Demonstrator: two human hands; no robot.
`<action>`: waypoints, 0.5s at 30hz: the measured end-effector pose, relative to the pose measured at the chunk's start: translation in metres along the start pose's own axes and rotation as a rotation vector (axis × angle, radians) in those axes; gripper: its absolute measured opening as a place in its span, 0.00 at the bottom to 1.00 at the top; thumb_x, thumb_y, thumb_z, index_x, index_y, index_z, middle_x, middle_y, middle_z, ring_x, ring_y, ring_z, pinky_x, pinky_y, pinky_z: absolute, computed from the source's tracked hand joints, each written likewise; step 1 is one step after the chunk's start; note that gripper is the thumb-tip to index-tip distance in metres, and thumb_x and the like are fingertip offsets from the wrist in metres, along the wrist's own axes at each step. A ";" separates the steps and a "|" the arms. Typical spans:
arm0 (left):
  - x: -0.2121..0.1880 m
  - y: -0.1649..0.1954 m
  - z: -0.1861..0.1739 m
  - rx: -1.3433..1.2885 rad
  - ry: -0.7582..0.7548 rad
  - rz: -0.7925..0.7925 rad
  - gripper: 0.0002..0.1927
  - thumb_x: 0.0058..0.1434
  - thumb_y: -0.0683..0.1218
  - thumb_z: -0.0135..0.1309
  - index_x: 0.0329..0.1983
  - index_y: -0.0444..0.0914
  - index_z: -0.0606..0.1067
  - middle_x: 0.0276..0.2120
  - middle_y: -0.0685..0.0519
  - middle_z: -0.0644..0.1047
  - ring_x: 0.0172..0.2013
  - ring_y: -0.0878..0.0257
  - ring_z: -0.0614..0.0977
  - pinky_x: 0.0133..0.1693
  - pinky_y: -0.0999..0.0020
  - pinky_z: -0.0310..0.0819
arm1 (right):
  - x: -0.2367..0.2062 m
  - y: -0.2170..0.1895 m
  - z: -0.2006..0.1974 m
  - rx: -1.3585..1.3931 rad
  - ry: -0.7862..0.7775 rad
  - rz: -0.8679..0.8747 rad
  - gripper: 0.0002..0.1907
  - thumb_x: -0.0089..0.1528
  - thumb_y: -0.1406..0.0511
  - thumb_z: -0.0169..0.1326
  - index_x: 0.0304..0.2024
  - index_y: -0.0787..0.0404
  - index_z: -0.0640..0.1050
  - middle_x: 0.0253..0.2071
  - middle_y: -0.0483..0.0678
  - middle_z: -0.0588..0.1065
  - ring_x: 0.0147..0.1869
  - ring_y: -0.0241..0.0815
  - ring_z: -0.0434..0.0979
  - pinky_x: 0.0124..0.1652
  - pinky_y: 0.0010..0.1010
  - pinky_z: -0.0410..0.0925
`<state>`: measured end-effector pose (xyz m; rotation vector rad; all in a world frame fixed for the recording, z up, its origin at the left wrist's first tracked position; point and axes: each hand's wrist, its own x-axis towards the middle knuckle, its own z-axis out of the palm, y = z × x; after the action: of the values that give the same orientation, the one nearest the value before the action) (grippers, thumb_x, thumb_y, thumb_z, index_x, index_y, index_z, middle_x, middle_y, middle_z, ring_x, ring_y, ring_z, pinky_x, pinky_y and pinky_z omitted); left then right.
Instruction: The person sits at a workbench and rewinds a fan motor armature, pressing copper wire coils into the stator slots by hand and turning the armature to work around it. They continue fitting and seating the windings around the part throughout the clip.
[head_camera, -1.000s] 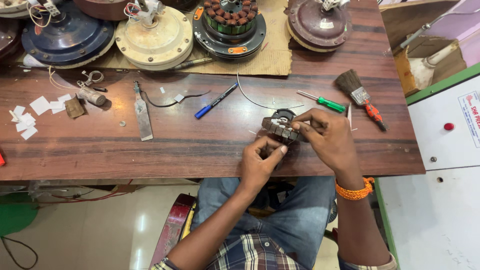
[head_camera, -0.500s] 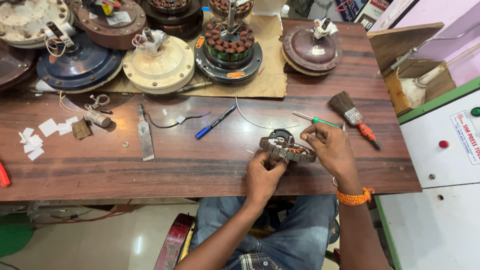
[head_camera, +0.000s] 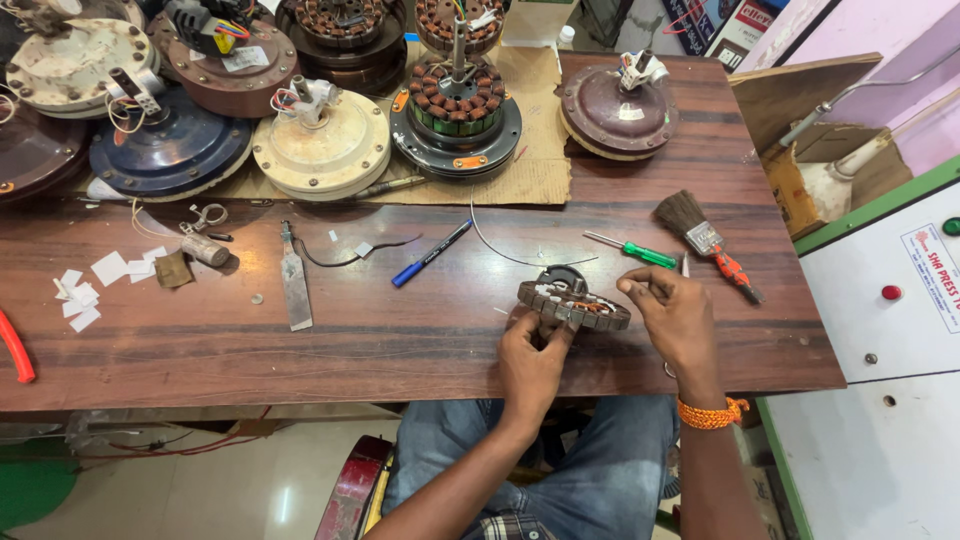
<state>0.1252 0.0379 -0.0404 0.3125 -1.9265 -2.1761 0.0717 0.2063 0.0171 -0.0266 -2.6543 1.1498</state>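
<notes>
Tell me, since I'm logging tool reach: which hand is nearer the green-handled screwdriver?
Right. The right hand sits just below the green-handled screwdriver, almost under its handle; the left hand is farther down and to the left, under the stator ring.

A dark brown wood-grain table (head_camera: 420, 330) is showing streaks. A blue pen (head_camera: 432, 253), green-handled screwdriver (head_camera: 632, 250) and orange-handled brush (head_camera: 705, 240) are lying there. The grey stator (head_camera: 573, 301) is carrying copper-coloured windings; an orange wristband (head_camera: 712, 412) is glowing.
</notes>
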 end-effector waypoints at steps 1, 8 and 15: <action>-0.001 0.002 0.000 0.054 0.011 0.029 0.13 0.57 0.47 0.65 0.27 0.33 0.76 0.19 0.53 0.75 0.22 0.65 0.73 0.26 0.64 0.65 | 0.000 0.002 -0.001 -0.022 0.016 -0.004 0.09 0.61 0.63 0.63 0.40 0.62 0.84 0.17 0.41 0.60 0.23 0.30 0.56 0.23 0.31 0.52; -0.009 0.028 -0.025 0.527 0.071 0.921 0.13 0.62 0.47 0.62 0.49 0.41 0.77 0.43 0.52 0.79 0.45 0.56 0.78 0.47 0.59 0.69 | 0.000 0.019 -0.007 -0.052 0.050 0.029 0.10 0.62 0.62 0.63 0.41 0.62 0.85 0.18 0.46 0.64 0.25 0.32 0.60 0.26 0.32 0.56; 0.043 0.058 -0.054 0.661 -0.419 1.098 0.22 0.59 0.42 0.60 0.59 0.46 0.77 0.53 0.59 0.81 0.47 0.60 0.79 0.50 0.62 0.70 | -0.011 0.005 -0.037 0.384 -0.073 0.040 0.09 0.65 0.68 0.58 0.43 0.69 0.81 0.37 0.36 0.79 0.40 0.24 0.76 0.40 0.19 0.69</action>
<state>0.1020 -0.0329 0.0105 -0.9550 -2.1573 -0.9097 0.0908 0.2345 0.0357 0.0331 -2.4545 1.6825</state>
